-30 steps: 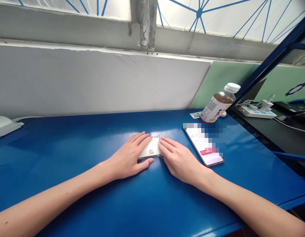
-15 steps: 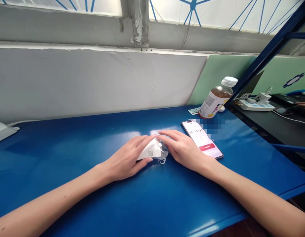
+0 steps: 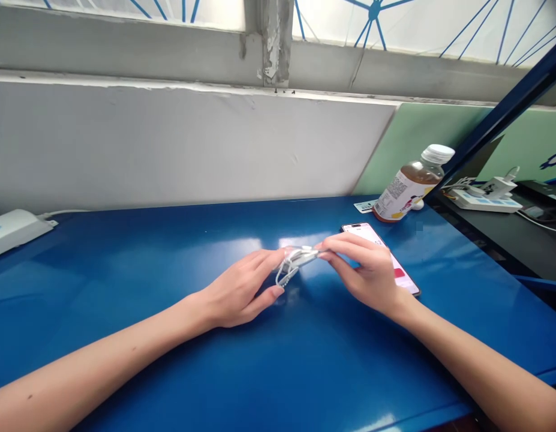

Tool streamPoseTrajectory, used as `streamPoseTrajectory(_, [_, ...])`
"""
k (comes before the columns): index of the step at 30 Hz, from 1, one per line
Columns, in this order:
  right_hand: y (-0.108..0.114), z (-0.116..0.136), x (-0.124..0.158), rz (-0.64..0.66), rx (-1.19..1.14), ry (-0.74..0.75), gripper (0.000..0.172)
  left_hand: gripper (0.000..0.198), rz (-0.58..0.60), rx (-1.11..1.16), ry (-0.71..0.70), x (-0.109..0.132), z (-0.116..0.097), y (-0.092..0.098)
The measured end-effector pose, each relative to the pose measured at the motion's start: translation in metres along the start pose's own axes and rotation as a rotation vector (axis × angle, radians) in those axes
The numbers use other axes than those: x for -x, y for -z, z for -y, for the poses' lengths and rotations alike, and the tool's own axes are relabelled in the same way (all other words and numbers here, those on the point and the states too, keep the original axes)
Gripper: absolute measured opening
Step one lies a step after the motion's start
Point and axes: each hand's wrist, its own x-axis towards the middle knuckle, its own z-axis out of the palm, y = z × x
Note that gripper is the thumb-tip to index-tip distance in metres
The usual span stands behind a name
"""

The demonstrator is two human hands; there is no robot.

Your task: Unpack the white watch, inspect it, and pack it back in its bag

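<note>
A small clear plastic packet with something white in it is held tilted just above the blue tabletop, nearly edge-on to me. A loop of small pale beads shows at its left end. My right hand pinches the packet's right end between thumb and fingertips. On the other side, my left hand has its fingers at the packet's upper left and its thumb by the bead loop. What exactly the packet contains is hard to make out.
Partly behind my right hand lies a phone with its screen lit. A drink bottle with a white cap stands at the back right near a small card. Farther right is a power strip; a white device sits far left.
The packet has been lifted and tilted from its flatter position, so its white printed face no longer shows. My right hand has closed on its right end. The view has shifted slightly left.
</note>
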Motion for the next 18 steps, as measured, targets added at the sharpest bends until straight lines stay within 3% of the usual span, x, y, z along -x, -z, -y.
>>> streamPoseTrajectory(5, [-0.001,-0.001,-0.002,-0.114,-0.131,-0.302,0.008,0.067,-0.025,0.0,0.079,-0.001,-0.001,-0.004])
streamPoseTrajectory(11, [-0.014,-0.005,0.004,0.062,-0.337,-0.574,0.016,0.101,-0.156,0.008,0.058,-0.002,-0.001,-0.005])
streamPoseTrajectory(18, [-0.023,-0.006,0.012,0.192,-0.392,-0.597,0.021,0.11,0.038,-0.01,0.007,-0.003,-0.002,-0.001])
